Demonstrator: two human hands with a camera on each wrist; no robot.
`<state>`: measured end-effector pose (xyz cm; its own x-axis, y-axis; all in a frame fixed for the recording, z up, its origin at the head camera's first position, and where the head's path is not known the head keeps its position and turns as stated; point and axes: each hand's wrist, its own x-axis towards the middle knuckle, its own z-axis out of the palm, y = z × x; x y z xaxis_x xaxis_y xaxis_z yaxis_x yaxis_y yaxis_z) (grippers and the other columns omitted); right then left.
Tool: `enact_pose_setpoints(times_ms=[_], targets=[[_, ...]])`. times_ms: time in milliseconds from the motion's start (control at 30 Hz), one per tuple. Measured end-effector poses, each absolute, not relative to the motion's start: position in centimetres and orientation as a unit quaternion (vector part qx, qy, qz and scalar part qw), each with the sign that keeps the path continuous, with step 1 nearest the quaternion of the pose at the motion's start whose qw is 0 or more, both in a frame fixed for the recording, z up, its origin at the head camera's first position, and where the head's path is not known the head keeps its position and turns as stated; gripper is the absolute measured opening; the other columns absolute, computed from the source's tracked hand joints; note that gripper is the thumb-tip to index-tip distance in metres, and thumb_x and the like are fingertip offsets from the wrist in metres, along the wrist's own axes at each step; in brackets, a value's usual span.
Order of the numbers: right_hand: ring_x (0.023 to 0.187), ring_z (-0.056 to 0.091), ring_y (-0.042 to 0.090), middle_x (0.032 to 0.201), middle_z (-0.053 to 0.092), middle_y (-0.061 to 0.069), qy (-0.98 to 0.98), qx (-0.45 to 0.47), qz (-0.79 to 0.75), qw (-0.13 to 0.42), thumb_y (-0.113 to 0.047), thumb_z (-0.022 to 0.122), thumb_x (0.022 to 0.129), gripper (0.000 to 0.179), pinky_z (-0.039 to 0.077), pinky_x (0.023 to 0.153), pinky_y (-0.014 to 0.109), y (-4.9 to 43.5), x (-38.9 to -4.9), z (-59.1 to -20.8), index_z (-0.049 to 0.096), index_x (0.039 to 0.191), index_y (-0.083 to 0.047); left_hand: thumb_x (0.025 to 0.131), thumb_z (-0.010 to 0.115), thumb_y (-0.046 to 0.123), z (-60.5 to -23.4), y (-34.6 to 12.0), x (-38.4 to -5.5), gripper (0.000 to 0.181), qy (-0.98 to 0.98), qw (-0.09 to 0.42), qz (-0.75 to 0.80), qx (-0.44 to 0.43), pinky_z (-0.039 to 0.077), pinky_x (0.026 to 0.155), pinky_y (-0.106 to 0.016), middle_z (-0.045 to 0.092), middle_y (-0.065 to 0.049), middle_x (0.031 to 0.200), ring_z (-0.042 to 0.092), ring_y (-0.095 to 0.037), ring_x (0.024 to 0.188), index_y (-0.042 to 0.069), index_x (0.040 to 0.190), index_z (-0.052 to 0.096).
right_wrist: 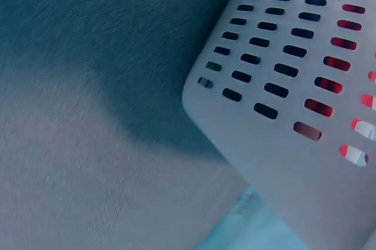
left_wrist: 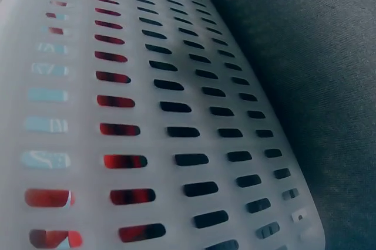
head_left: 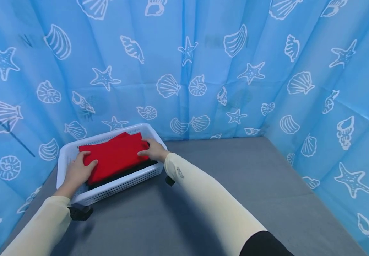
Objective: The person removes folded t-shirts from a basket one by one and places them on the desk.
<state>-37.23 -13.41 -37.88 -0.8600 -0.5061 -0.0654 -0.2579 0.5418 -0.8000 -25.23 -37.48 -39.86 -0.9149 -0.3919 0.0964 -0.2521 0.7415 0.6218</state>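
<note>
A folded red cloth (head_left: 114,156) lies inside a white perforated plastic basket (head_left: 126,183), above a folded black cloth (head_left: 121,173) that shows along its front edge. My left hand (head_left: 79,170) grips the left end of the red cloth, thumb and fingers spread along that edge. At the opposite end, my right hand (head_left: 153,149) holds the right edge between thumb and fingers. Both wrist views are filled by the basket's outer wall (left_wrist: 164,109), with red and black showing through its slots; neither hand appears there. In the right wrist view a basket corner (right_wrist: 235,127) shows.
The basket stands on a grey-covered table (head_left: 235,177), toward its back left. A blue curtain (head_left: 184,71) with white shell and starfish prints hangs behind and on both sides. Dark wrist-worn devices (head_left: 80,212) sit under the cream sleeves (head_left: 213,199).
</note>
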Motion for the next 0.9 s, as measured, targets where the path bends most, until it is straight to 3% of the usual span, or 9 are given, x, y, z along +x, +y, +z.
enact_pose_setpoints(times_ms=[100, 333, 600, 733, 900], targets=[[0.105, 0.045, 0.019, 0.135, 0.038, 0.005, 0.845, -0.198, -0.466, 0.173, -0.019, 0.068, 0.08, 0.065, 0.05, 0.07, 0.029, -13.9, -37.8, -38.3, 0.037, 0.137, -0.019, 0.084, 0.061, 0.025, -39.9, -37.8, -25.2, 0.072, -0.927, 0.104, -0.323, 0.163, 0.045, 0.076, -0.055, 0.03, -0.032, 0.128, 0.035, -0.048, 0.106, -0.001, 0.139, 0.02], [0.107, 0.043, 0.02, 0.131, 0.04, 0.005, 0.827, -0.171, -0.5, 0.193, -0.014, 0.07, 0.078, 0.066, 0.05, 0.071, 0.028, -14.8, -38.8, -39.5, 0.04, 0.136, -0.018, 0.083, 0.063, 0.031, -40.1, -38.2, -25.4, 0.078, -0.926, 0.094, -0.332, 0.151, 0.047, 0.074, -0.053, 0.029, -0.031, 0.13, 0.035, -0.047, 0.107, 0.002, 0.141, 0.018], [0.112, 0.039, 0.019, 0.133, 0.04, 0.003, 0.845, -0.179, -0.474, 0.169, -0.02, 0.072, 0.076, 0.068, 0.044, 0.086, 0.029, -15.1, -39.1, -39.6, 0.04, 0.136, -0.018, 0.08, 0.066, 0.036, -40.0, -38.4, -25.9, 0.088, -0.916, 0.049, -0.377, 0.13, 0.05, 0.072, -0.047, 0.024, -0.031, 0.132, 0.033, -0.047, 0.109, 0.005, 0.143, 0.013], [0.107, 0.042, 0.02, 0.129, 0.042, 0.004, 0.825, -0.152, -0.512, 0.183, -0.019, 0.074, 0.074, 0.069, 0.047, 0.079, 0.029, -15.1, -39.2, -39.6, 0.041, 0.135, -0.017, 0.08, 0.067, 0.034, -40.1, -38.6, -26.1, 0.089, -0.907, 0.04, -0.399, 0.126, 0.051, 0.07, -0.045, 0.022, -0.031, 0.132, 0.031, -0.048, 0.11, 0.007, 0.144, 0.011], [0.103, 0.045, 0.022, 0.125, 0.042, 0.006, 0.771, -0.112, -0.579, 0.24, -0.014, 0.075, 0.072, 0.074, 0.051, 0.074, 0.032, -15.2, -39.3, -39.7, 0.039, 0.136, -0.017, 0.078, 0.068, 0.035, -40.5, -38.6, -26.1, 0.092, -0.905, 0.036, -0.404, 0.128, 0.05, 0.072, -0.046, 0.02, -0.031, 0.133, 0.029, -0.048, 0.112, 0.007, 0.144, 0.01]])
